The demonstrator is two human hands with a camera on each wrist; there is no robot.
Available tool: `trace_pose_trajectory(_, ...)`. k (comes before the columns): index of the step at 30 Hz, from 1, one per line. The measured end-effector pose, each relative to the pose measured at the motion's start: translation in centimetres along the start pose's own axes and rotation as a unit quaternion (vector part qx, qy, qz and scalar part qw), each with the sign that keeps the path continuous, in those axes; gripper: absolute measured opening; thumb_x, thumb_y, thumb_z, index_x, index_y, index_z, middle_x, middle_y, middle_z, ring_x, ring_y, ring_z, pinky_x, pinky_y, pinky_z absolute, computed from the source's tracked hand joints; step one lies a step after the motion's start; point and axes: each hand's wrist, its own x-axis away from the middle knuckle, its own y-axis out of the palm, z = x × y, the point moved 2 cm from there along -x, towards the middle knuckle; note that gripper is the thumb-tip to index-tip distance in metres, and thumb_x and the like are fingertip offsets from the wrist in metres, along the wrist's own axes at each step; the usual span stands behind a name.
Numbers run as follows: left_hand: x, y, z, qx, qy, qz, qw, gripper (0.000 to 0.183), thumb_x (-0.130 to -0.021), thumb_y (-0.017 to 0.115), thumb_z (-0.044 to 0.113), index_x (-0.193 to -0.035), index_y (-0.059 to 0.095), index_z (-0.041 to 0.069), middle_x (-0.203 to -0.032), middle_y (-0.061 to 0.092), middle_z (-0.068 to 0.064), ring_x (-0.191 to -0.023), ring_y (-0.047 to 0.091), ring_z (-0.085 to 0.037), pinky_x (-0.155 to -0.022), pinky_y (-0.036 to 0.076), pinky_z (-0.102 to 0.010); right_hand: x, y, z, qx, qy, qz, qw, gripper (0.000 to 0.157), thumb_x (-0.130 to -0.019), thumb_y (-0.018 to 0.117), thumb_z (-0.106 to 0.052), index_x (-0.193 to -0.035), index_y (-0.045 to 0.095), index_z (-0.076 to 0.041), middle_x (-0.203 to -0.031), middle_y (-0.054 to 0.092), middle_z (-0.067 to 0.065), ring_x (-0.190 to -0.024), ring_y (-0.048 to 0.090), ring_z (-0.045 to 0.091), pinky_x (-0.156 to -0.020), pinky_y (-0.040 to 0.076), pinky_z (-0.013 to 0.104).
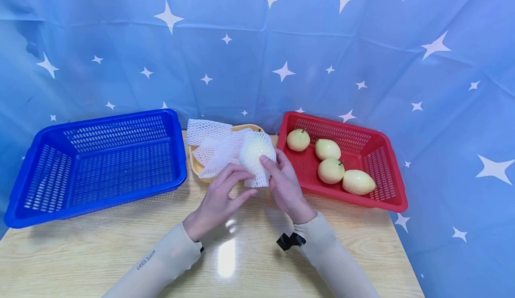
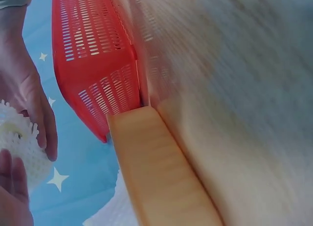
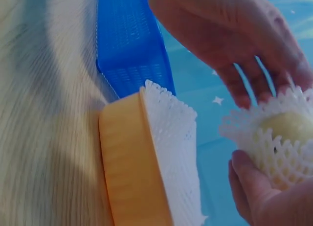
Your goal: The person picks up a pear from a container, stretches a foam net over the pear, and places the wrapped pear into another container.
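Observation:
A pale yellow pear point(image 1: 256, 148) sits inside a white foam net sleeve point(image 1: 257, 182), held up in front of me over the edge of a yellow tray. My right hand point(image 1: 287, 186) grips the wrapped pear from the right, thumb across its front. My left hand point(image 1: 221, 193) is at the sleeve's lower left, fingers fairly straight and spread from the thumb, fingertips right at the net's edge. The right wrist view shows the pear point(image 3: 288, 128) through the sleeve's open end. More foam net sleeves point(image 1: 219, 148) lie heaped in the yellow tray point(image 1: 196, 166).
On the right stands a red basket point(image 1: 342, 195) with several unwrapped pears point(image 1: 331, 171). A blue basket point(image 1: 124, 155) with nothing in it stands on the left. All rest on a wooden table point(image 1: 225, 244) before a blue star-printed curtain point(image 1: 241, 56).

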Motion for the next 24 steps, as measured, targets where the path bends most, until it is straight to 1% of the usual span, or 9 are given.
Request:
trace_pose_trajectory(3,0.0,-0.2,-0.1,0.043,-0.083,0.027,0.9952,0.050,-0.102,0.062,0.047,-0.120,0.063,0.000,-0.115,0.060,-0.012,-0.105,0.059,-0.027,-0.094,0.052,-0.035,0.0,-0.2,-0.1,0.009,0.010,0.000,1.000,0.058,-0.103,0.060,-0.025,-0.153,0.034,-0.008,-0.144,0.049,0.013,-0.123,0.056,0.024,-0.097,0.056,0.031)
trace_pose_trajectory(5,-0.1,-0.4,-0.1,0.083,-0.153,0.045,0.9837,0.053,-0.105,0.057,0.048,-0.128,0.057,-0.001,-0.123,0.057,-0.015,-0.114,0.056,-0.032,-0.098,0.050,-0.043,0.1,-0.3,-0.2,0.025,0.019,-0.002,1.000,0.060,-0.103,0.062,-0.027,-0.154,0.033,-0.011,-0.145,0.049,0.012,-0.125,0.054,0.026,-0.096,0.056,0.032)
trace_pose_trajectory(7,-0.3,-0.6,-0.1,0.126,-0.224,0.050,0.9651,0.052,-0.108,0.051,0.043,-0.139,0.051,0.001,-0.134,0.053,-0.016,-0.123,0.054,-0.032,-0.104,0.047,-0.048,0.2,-0.3,-0.2,0.047,0.026,-0.003,0.999,0.061,-0.102,0.063,-0.028,-0.154,0.033,-0.014,-0.146,0.048,0.011,-0.126,0.053,0.027,-0.096,0.056,0.033)
trace_pose_trajectory(9,-0.6,-0.8,0.1,0.179,-0.282,0.044,0.9416,0.051,-0.111,0.044,0.037,-0.150,0.042,0.005,-0.146,0.047,-0.016,-0.134,0.049,-0.033,-0.110,0.043,-0.053,0.2,-0.2,-0.2,0.069,0.030,-0.005,0.997,0.063,-0.101,0.064,-0.029,-0.154,0.033,-0.014,-0.147,0.048,0.011,-0.127,0.052,0.028,-0.096,0.056,0.035)
trace_pose_trajectory(12,-1.0,-0.9,0.5,0.246,-0.345,0.035,0.9051,0.057,-0.112,0.034,0.041,-0.159,0.031,0.008,-0.155,0.040,-0.015,-0.143,0.042,-0.033,-0.117,0.037,-0.054,0.2,-0.1,-0.1,0.114,0.027,0.000,0.993,0.066,-0.099,0.067,-0.031,-0.153,0.035,-0.014,-0.148,0.046,0.009,-0.129,0.050,0.028,-0.098,0.055,0.037)
trace_pose_trajectory(16,-1.5,-1.0,0.9,0.331,-0.384,0.040,0.8608,0.070,-0.110,0.028,0.051,-0.162,0.023,0.005,-0.160,0.032,-0.020,-0.148,0.036,-0.038,-0.119,0.032,-0.056,0.2,-0.1,0.0,0.173,0.010,0.011,0.985,0.071,-0.095,0.072,-0.035,-0.153,0.037,-0.016,-0.151,0.043,0.004,-0.134,0.044,0.025,-0.103,0.051,0.041)
trace_pose_trajectory(19,-1.6,-0.9,1.1,0.378,-0.399,0.042,0.8346,0.073,-0.110,0.027,0.053,-0.163,0.018,0.004,-0.161,0.029,-0.020,-0.149,0.034,-0.038,-0.119,0.032,-0.056,0.3,0.1,0.0,0.192,-0.002,0.004,0.981,0.073,-0.094,0.073,-0.036,-0.154,0.037,-0.016,-0.152,0.042,0.003,-0.136,0.042,0.024,-0.107,0.048,0.044)
trace_pose_trajectory(22,-1.7,-0.8,1.0,0.399,-0.405,0.036,0.8219,0.073,-0.110,0.025,0.053,-0.165,0.015,0.006,-0.164,0.026,-0.018,-0.150,0.031,-0.035,-0.119,0.031,-0.053,0.6,0.3,-0.1,0.188,-0.003,-0.020,0.982,0.071,-0.097,0.069,-0.037,-0.155,0.035,-0.016,-0.152,0.041,0.005,-0.134,0.044,0.027,-0.106,0.049,0.046)
trace_pose_trajectory(24,-1.7,-0.8,0.9,0.400,-0.406,0.033,0.8210,0.071,-0.110,0.024,0.050,-0.164,0.014,0.007,-0.164,0.026,-0.017,-0.148,0.032,-0.033,-0.118,0.032,-0.048,0.8,0.5,-0.3,0.180,-0.001,-0.039,0.983,0.065,-0.101,0.062,-0.039,-0.156,0.036,-0.016,-0.151,0.042,0.006,-0.134,0.046,0.028,-0.105,0.051,0.046)
